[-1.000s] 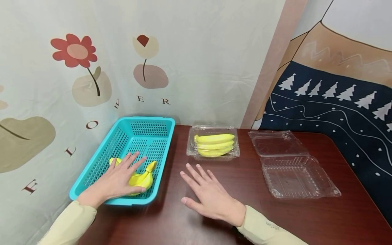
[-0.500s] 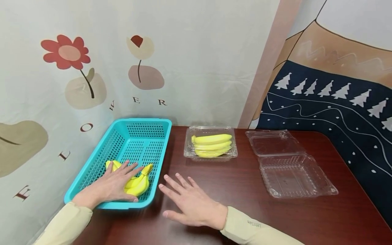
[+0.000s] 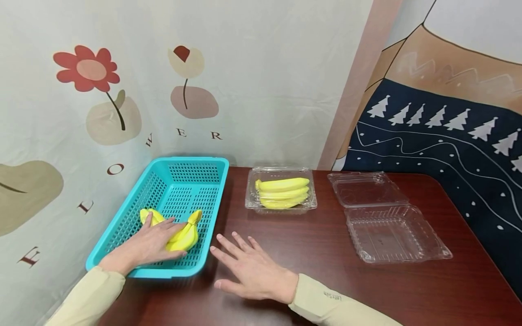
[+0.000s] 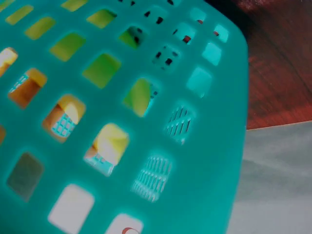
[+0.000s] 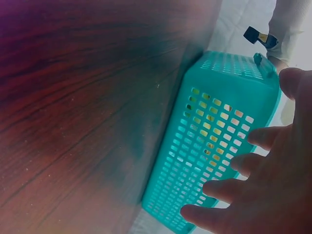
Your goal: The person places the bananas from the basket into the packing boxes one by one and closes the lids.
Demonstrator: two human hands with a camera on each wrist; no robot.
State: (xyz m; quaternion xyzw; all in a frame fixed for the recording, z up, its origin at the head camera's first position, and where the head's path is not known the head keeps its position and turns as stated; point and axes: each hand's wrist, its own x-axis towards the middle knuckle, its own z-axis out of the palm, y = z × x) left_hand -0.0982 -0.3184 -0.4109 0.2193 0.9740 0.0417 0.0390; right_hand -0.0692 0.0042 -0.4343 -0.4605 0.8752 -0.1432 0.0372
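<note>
In the head view, a yellow banana bunch (image 3: 185, 237) lies in the near end of a turquoise slotted basket (image 3: 222, 194). My left hand (image 3: 144, 244) reaches over the near rim and grips the bunch from above, thumb on the near side and fingers across the top. The left wrist view shows mostly the basket wall (image 4: 209, 126), with yellow fruit (image 4: 102, 70) showing through its holes. My right hand (image 3: 254, 271) hovers palm down over the table, right of the basket, fingers spread and holding nothing. In the right wrist view its fingers (image 5: 224, 190) appear beside the basket wall.
A clear clamshell box (image 3: 281, 172) with bananas (image 3: 283, 192) inside stands at the back middle of the dark red table (image 3: 285, 233). To its right lies another clear clamshell (image 3: 397, 235), lid folded back, with nothing inside. A printed curtain (image 3: 269, 90) hangs behind.
My right hand has moved left toward the basket. The left hand has closed more around the banana bunch, whose stem end has risen slightly. The whole head view has shifted a little.
</note>
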